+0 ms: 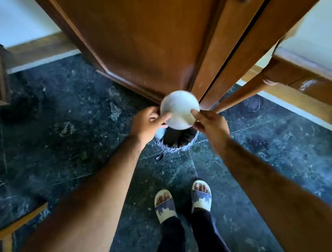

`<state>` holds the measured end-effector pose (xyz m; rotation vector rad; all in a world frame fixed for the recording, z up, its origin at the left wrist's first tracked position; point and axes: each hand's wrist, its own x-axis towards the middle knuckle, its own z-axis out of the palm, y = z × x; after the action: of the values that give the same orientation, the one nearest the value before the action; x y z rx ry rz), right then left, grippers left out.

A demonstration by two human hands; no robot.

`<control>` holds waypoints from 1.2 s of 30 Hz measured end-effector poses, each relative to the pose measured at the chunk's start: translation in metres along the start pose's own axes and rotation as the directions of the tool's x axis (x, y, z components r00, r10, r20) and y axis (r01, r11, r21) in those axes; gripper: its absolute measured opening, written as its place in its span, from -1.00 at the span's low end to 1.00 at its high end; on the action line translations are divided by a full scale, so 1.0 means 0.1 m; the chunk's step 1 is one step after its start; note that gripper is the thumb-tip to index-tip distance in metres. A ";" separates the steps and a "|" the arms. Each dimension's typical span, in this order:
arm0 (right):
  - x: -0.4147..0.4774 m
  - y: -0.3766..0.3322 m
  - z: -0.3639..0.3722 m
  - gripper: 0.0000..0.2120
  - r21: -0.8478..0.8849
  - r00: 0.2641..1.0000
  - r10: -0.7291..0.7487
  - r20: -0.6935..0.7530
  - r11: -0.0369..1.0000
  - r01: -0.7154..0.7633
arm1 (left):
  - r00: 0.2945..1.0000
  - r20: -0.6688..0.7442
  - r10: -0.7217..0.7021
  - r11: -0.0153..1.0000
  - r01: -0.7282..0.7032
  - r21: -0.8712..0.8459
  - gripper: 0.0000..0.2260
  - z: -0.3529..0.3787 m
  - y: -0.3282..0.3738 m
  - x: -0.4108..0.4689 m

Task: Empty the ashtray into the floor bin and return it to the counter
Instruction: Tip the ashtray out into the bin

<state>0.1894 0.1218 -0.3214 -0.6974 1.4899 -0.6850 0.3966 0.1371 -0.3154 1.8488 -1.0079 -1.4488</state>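
Both hands' grip on pale ashtray (179, 109), L hand (147, 123), R hand (210, 120), bin (178, 140) mostly hidden below, ashtray blurred

Both bare arms are stretched way out front and angled down, converging toward the middle. Left hand (146, 124) and right hand (210, 120) face each other, fingers curled in a grip on opposite sides of one round object. Feet planted below in slides.
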 end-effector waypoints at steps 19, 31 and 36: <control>0.75 0.41 0.06 -0.77 0.055 0.966 0.253 -0.061 0.967 -0.249 | 0.953 0.019 -0.302 0.928 0.298 -0.225 -0.70 0.33 -0.44 0.56; 0.70 0.45 0.08 -0.62 0.064 0.935 0.354 -0.021 0.934 -0.352 | 0.911 0.068 -0.408 0.876 0.411 -0.251 -0.75 0.32 -0.59 0.46; 0.72 0.29 0.14 -0.85 0.139 0.950 0.310 -0.015 0.942 -0.305 | 0.927 -0.063 -0.369 0.876 0.325 -0.355 -0.72 0.33 -0.59 0.50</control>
<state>0.2014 0.0844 -0.3904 -0.3377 1.5286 -0.5535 0.3837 0.1282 -0.3980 1.8945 -0.3374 -1.5639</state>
